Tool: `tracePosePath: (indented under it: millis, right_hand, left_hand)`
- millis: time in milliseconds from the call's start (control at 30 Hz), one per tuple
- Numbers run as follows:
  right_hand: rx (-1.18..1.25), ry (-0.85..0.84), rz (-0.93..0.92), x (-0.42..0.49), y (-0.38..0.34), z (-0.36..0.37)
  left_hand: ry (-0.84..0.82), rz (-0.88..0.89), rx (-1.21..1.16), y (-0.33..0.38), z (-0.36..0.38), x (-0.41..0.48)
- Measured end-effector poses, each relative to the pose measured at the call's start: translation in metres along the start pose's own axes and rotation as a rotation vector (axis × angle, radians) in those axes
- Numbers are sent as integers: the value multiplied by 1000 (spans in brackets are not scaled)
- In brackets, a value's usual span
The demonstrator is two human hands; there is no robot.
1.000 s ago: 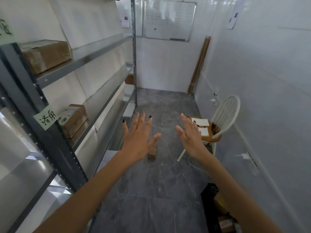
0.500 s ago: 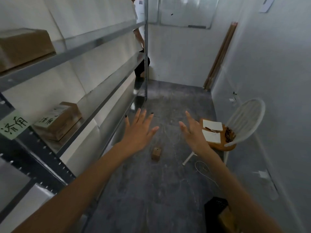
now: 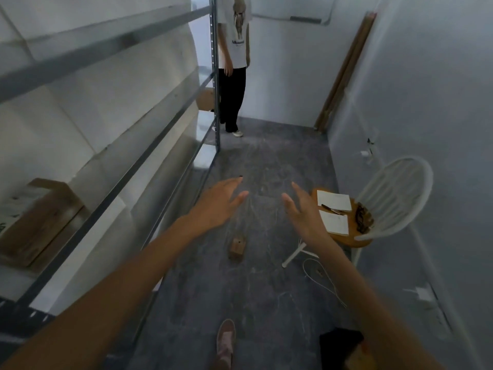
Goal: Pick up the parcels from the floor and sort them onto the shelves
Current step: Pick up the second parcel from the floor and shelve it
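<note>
A small brown parcel [image 3: 237, 248] lies on the dark grey floor [image 3: 266, 289], in the middle of the aisle. My left hand [image 3: 217, 202] and my right hand [image 3: 304, 212] are both stretched out in front of me, above and beyond the parcel, fingers apart and holding nothing. A metal shelf rack [image 3: 128, 166] runs along the left wall. On its middle level at the left edge sits a cardboard box [image 3: 37, 222] with a label. A second brown box [image 3: 205, 100] sits at the rack's far end.
Another person [image 3: 233, 65] in a white shirt and black trousers stands at the aisle's far end. A white chair [image 3: 384, 206] with papers and a pen is on the right, a white cable [image 3: 320, 279] beneath. A black crate [image 3: 338, 348] is at bottom right. My shoe [image 3: 225, 343] steps forward.
The view has advanced down the aisle and tilted down. The parcel on the floor is closer. The person at the far end has come into full view. Both hands stay open.
</note>
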State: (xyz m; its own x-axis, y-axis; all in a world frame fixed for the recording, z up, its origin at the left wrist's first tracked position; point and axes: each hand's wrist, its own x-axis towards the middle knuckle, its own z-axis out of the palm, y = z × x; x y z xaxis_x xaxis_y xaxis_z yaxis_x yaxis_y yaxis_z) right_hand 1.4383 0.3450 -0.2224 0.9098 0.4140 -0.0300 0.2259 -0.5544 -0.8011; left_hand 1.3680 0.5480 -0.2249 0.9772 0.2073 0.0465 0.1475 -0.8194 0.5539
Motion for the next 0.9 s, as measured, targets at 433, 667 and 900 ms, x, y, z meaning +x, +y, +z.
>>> tracePosePath:
  millis: [433, 667, 900]
  right_hand:
    - [26, -36, 128, 145, 4, 36]
    - [53, -105, 135, 195, 14, 61]
    - [97, -208, 180, 255, 39, 80]
  left_hand:
    - [-119, -79, -104, -50, -17, 139]
    - [-139, -134, -185, -76, -5, 174]
    - [-158, -263, -204, -111, 24, 221]
